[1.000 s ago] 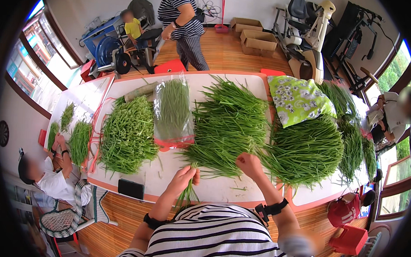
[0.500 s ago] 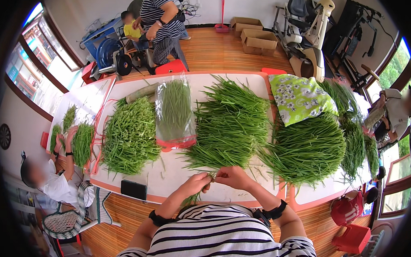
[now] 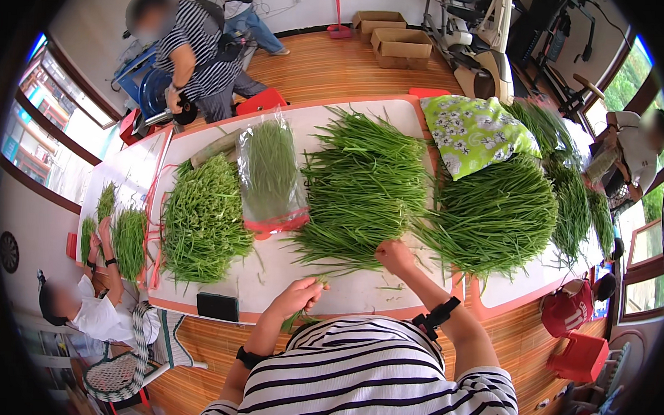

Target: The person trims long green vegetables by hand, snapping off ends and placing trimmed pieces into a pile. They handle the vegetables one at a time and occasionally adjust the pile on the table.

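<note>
Near the table's front edge my left hand is closed around a small bunch of garlic chives, whose green ends hang down against my striped shirt. My right hand reaches forward to the near right edge of the middle heap of garlic chives. Its fingers are curled in among the stalk ends, and what they pinch is hidden. Left of that heap lies a clear plastic bag of garlic chives with a red edge. Another heap of shorter green stalks lies further left.
On the right a large chive heap lies partly under a green flowered cloth. A black phone rests at the front edge of the white table. Co-workers sit at both ends; a person in stripes bends beyond the table.
My right hand has left my left hand and moved forward to the middle heap. My left hand keeps its bunch, slightly further left. The person in stripes beyond the table has moved left and bent down.
</note>
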{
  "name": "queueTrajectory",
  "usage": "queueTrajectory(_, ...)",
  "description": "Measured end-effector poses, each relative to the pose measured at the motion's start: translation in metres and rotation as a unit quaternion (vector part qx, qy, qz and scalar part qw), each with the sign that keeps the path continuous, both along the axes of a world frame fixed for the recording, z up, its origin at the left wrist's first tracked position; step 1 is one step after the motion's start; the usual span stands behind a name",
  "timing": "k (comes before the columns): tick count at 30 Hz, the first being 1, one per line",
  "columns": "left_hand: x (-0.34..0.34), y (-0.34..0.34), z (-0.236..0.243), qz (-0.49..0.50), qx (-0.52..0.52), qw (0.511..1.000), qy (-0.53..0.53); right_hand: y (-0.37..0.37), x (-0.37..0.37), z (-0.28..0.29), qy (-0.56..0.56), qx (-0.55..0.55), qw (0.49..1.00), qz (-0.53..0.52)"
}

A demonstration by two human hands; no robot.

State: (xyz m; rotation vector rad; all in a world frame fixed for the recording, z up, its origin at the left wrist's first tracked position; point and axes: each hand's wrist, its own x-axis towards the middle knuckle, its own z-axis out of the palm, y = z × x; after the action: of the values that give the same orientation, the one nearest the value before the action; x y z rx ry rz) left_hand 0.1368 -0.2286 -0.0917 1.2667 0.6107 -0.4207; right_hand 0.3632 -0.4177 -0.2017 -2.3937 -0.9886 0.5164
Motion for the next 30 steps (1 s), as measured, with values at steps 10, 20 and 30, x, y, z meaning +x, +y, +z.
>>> queueTrajectory(10, -0.002, 0.0, -0.018, 0.116, 0.014, 0.993, -0.017, -0.012, -0.001, 0.001, 0.144, 0.009, 0.99, -0.007)
queueTrajectory(20, -0.004, -0.001, -0.025, 0.141, 0.071, 0.985, -0.071, -0.01, 0.005, 0.026, -0.028, 0.172, 0.984, -0.025)
queueTrajectory(30, 0.031, -0.016, -0.027, 0.094, 0.15, 0.971, -0.163, 0.012, -0.056, 0.093, 0.219, 0.078, 0.935, 0.267)
